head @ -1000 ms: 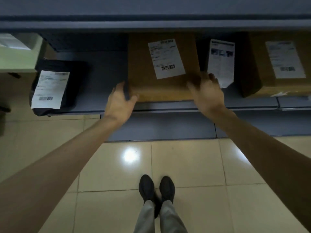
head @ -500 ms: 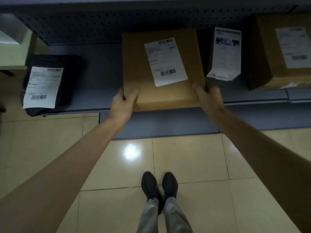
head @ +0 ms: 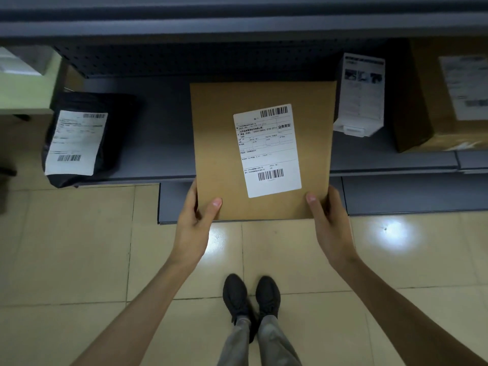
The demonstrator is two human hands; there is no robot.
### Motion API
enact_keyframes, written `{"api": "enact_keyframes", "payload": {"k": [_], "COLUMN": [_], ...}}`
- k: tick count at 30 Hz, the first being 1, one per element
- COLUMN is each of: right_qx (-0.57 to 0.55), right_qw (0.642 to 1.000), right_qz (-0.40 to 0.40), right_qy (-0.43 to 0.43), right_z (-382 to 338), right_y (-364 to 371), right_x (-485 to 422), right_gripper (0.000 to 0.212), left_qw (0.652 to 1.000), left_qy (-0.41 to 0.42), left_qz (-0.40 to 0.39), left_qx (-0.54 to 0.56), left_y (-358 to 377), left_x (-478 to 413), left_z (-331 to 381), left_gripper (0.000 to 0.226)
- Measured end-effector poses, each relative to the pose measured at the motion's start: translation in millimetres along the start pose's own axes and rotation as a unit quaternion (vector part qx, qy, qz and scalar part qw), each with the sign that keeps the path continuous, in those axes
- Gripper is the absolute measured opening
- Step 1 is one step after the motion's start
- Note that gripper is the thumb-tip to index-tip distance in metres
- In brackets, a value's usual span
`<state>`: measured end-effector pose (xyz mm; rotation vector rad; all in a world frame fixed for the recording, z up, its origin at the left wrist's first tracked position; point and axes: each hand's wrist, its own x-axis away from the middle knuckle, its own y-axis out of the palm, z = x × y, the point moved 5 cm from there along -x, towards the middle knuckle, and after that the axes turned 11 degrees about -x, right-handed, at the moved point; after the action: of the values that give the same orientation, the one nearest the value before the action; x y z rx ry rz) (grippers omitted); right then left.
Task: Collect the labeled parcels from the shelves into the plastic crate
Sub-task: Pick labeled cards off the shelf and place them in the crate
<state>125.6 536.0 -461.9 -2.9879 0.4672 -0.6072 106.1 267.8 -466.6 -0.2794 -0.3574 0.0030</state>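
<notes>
Okay, I had the brown box (head: 216, 143) gripped at its two near corners. Left hand (head: 194, 223) clamped the near-left corner, thumb flat on the top face, the other fingers curled under and out of sight. Right hand (head: 330, 223) did the same on the near-right corner. Box lay roughly level, shipping label (head: 266, 150) face up, slightly skewed, a barcode at each end. Its near edge stuck out past the front of the shelf (head: 163, 143), over the grey base panel (head: 396, 194) and the tiled floor (head: 79, 233); its far part was over the shelf deck. I couldn't tell whether the far end touched the deck. On the shelf to the left, well apart from the box, a black bag (head: 118, 128) lay with its own white label up, one corner overhanging the shelf lip. Just right of the box stood a small white box (head: 360, 96), and beyond it a second cardboard box (head: 427, 101) with a label on top, cut off by the frame edge. A pale green unit (head: 23, 85) sat at far left. My dark shoes (head: 250, 297) were together on the tiles, below the box.
</notes>
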Motion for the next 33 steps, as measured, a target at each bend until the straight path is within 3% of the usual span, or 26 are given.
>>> {"api": "enact_keyframes", "payload": {"k": [22,33], "right_qx": [-0.012,0.083], "right_qw": [1.000,0.993], "right_qz": [-0.004,-0.033], "right_qy": [-0.002,-0.082], "right_z": [1,-55], "right_y": [-4,40], "right_x": [-5,-68], "right_gripper": [0.039,0.029], "left_qw": [1.000,0.992], "left_qy": [-0.006,0.028], "left_qz": [0.017,0.079], "left_qx": [0.003,-0.090], "left_y": [4,-32], "left_x": [3,-57], "left_z": [5,37], "left_gripper": [0.050,0.049]}}
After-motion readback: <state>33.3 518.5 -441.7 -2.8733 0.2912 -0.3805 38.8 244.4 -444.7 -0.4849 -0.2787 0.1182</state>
